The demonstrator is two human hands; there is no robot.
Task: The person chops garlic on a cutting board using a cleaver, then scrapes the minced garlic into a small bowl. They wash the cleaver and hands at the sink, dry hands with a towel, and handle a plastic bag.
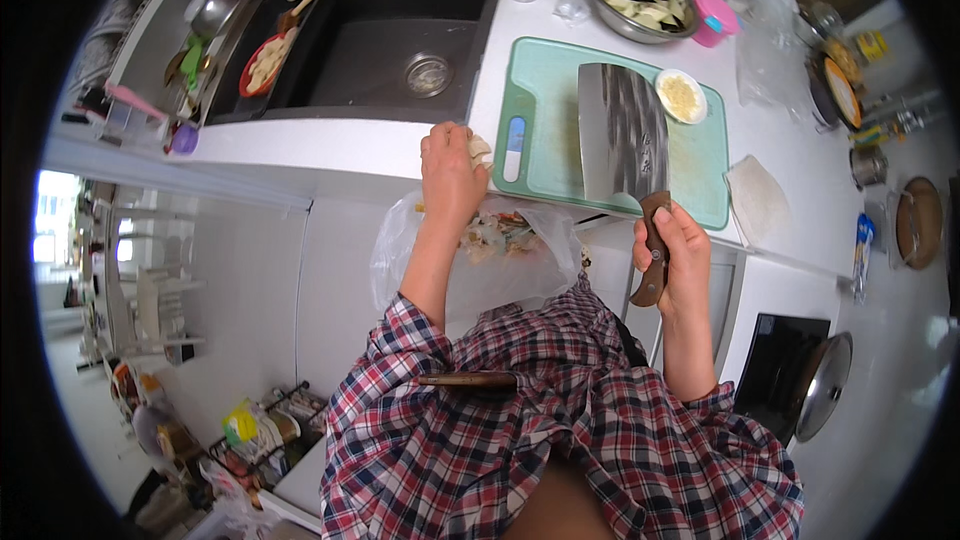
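My right hand (684, 259) grips the brown wooden handle of a broad cleaver (622, 127). Its wide steel blade, marked with writing, extends over the green cutting board (540, 60). By the counter's front edge, left of the board, my left hand (454, 172) has its fingers curled around a pale crumpled item (480, 152), mostly hidden by the hand. Beside the blade, a small white dish (701, 106) of finely chopped pale food rests on the board. Below the counter edge hangs a clear plastic bag (510, 270) with food scraps inside.
Left of the board is a black sink (352, 45), with a red basket (244, 79) of pale pieces at its left side. A steel bowl (645, 31) of cut eggplant stands behind the board beside a pink container (716, 15). A folded cloth (757, 191) lies at right.
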